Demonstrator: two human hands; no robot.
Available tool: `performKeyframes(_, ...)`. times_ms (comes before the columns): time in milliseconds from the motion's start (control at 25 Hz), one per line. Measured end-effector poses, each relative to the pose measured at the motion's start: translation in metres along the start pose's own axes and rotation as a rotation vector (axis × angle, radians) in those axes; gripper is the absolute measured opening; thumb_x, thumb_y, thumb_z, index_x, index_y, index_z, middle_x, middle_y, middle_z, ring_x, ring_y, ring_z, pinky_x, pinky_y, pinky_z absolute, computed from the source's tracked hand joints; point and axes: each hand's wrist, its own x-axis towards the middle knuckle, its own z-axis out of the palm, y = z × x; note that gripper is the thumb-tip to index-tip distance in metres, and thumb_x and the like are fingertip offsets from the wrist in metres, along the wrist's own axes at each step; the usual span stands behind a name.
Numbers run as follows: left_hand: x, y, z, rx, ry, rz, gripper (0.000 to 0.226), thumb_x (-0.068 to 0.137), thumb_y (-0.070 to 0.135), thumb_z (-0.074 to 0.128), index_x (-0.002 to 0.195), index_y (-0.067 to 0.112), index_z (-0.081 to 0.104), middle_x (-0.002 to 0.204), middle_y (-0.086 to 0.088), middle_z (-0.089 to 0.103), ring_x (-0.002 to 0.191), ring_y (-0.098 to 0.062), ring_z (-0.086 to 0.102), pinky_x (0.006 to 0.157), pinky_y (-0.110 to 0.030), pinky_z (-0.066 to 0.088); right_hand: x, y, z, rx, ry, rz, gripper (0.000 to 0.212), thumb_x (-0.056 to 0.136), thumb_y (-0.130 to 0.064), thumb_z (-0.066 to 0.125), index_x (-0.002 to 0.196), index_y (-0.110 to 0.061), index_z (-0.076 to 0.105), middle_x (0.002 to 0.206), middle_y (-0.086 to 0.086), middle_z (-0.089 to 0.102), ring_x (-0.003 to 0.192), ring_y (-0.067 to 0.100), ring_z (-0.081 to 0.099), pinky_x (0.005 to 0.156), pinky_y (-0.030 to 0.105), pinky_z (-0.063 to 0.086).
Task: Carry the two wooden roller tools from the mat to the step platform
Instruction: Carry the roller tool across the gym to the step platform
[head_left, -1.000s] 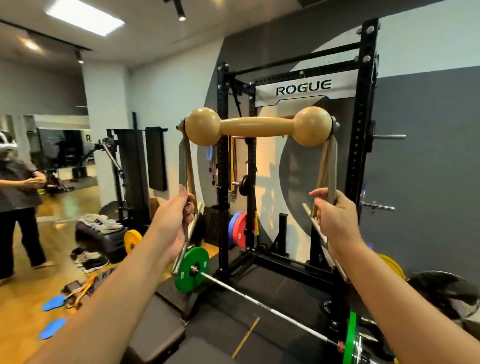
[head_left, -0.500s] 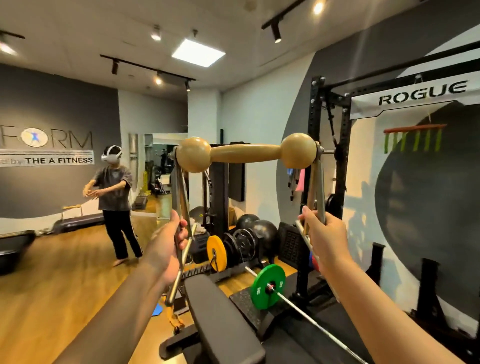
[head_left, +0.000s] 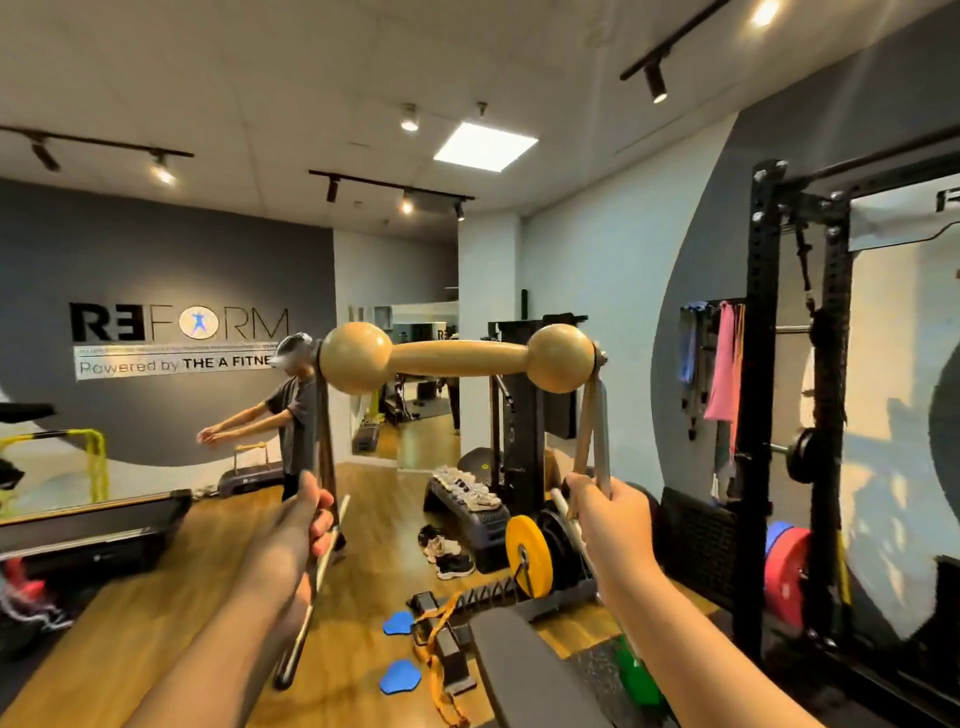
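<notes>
A pale wooden roller (head_left: 457, 358) with a ball at each end hangs level at head height in front of me. My left hand (head_left: 298, 525) grips the dark side bars under its left ball, together with a pale rod that slants down past my wrist. My right hand (head_left: 608, 512) grips the light side bars under the right ball, along with another pale rod. Whether those rods belong to a second roller I cannot tell. A black step platform (head_left: 491, 543) with white shoes on top stands on the wood floor beyond my hands.
A person in a headset (head_left: 296, 405) stands at the left with arms stretched out. A padded bench (head_left: 524, 670) lies low in front, next to a yellow plate (head_left: 527, 556). The black power rack (head_left: 795, 415) fills the right. Blue sliders (head_left: 400, 622) lie on the floor.
My view has swung left: the rack slid to the right edge and the open wood floor, the person and the step platform came into view. Both hands keep their hold on the roller.
</notes>
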Motion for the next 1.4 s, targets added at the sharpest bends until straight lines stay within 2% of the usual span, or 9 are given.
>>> performKeyframes(80,0.024,0.0,-0.012,0.008,0.06,0.017,0.041,0.086,0.05,0.058,0.088,0.009,0.059,0.049,0.008,0.043,0.038,-0.004,0.036,0.039,-0.015,0.029,0.018,0.014,0.034,0.001,-0.029,0.005,0.04,0.093,-0.036,0.069,0.093,0.003,0.069,0.07,0.009,0.06,0.067,0.021,0.055,0.062,0.037,0.046)
performKeyframes(240,0.094,-0.007,-0.027,0.136,0.233,0.083,0.041,0.098,0.05,0.056,0.088,0.01,0.063,0.057,0.005,0.045,0.055,-0.012,0.036,0.055,-0.026,0.03,0.066,0.041,0.104,0.035,-0.109,0.038,0.032,0.092,-0.03,0.07,0.093,0.001,0.07,0.073,0.021,0.06,0.071,0.023,0.055,0.06,0.035,0.045)
performKeyframes(400,0.151,-0.014,-0.035,0.163,0.288,0.156,0.039,0.103,0.046,0.053,0.082,0.013,0.058,0.048,0.011,0.039,0.053,-0.011,0.029,0.054,-0.027,0.021,0.118,0.061,0.155,0.044,-0.201,0.061,0.027,0.089,-0.023,0.07,0.074,-0.002,0.063,0.06,0.003,0.049,0.061,0.02,0.045,0.054,0.033,0.038)
performKeyframes(560,0.2,-0.023,-0.045,0.177,0.299,0.164,0.04,0.101,0.05,0.052,0.083,0.014,0.058,0.05,0.012,0.042,0.049,-0.008,0.032,0.05,-0.022,0.025,0.162,0.076,0.198,0.033,-0.255,0.058,0.025,0.09,-0.024,0.07,0.073,-0.006,0.063,0.062,0.006,0.046,0.063,0.024,0.043,0.058,0.038,0.037)
performKeyframes(680,0.242,-0.03,-0.055,0.147,0.313,0.179,0.038,0.101,0.047,0.053,0.084,0.013,0.057,0.053,0.011,0.043,0.046,-0.004,0.035,0.046,-0.019,0.027,0.192,0.086,0.238,0.052,-0.304,0.066,0.028,0.089,-0.024,0.068,0.07,-0.014,0.05,0.065,0.009,0.037,0.066,0.025,0.035,0.06,0.042,0.03)
performKeyframes(800,0.289,-0.029,-0.071,0.135,0.3,0.173,0.036,0.102,0.045,0.053,0.085,0.013,0.056,0.055,0.01,0.044,0.044,-0.003,0.036,0.042,-0.018,0.03,0.222,0.097,0.286,0.066,-0.306,0.086,0.027,0.09,-0.023,0.065,0.071,-0.014,0.048,0.07,0.009,0.036,0.068,0.025,0.032,0.061,0.041,0.027)
performKeyframes(1040,0.417,-0.007,-0.122,0.175,0.242,0.192,0.036,0.101,0.045,0.054,0.084,0.013,0.057,0.058,0.008,0.042,0.046,-0.004,0.036,0.044,-0.019,0.028,0.28,0.128,0.415,0.079,-0.294,0.072,0.022,0.089,-0.024,0.065,0.076,-0.012,0.052,0.072,0.01,0.038,0.068,0.023,0.034,0.06,0.038,0.029)
performKeyframes(1160,0.49,-0.001,-0.141,0.217,0.236,0.178,0.038,0.102,0.048,0.052,0.084,0.016,0.057,0.056,0.009,0.041,0.046,-0.006,0.034,0.044,-0.02,0.027,0.312,0.142,0.475,0.101,-0.29,0.06,0.022,0.09,-0.026,0.063,0.08,-0.014,0.047,0.073,0.009,0.034,0.066,0.022,0.03,0.062,0.04,0.027)
performKeyframes(1400,0.636,-0.03,-0.182,0.185,0.21,0.166,0.043,0.093,0.057,0.056,0.085,0.015,0.054,0.06,0.006,0.038,0.047,-0.008,0.032,0.043,-0.02,0.026,0.391,0.197,0.583,0.094,-0.257,0.092,0.019,0.093,-0.028,0.061,0.086,-0.015,0.05,0.08,0.01,0.037,0.074,0.025,0.033,0.068,0.042,0.03)
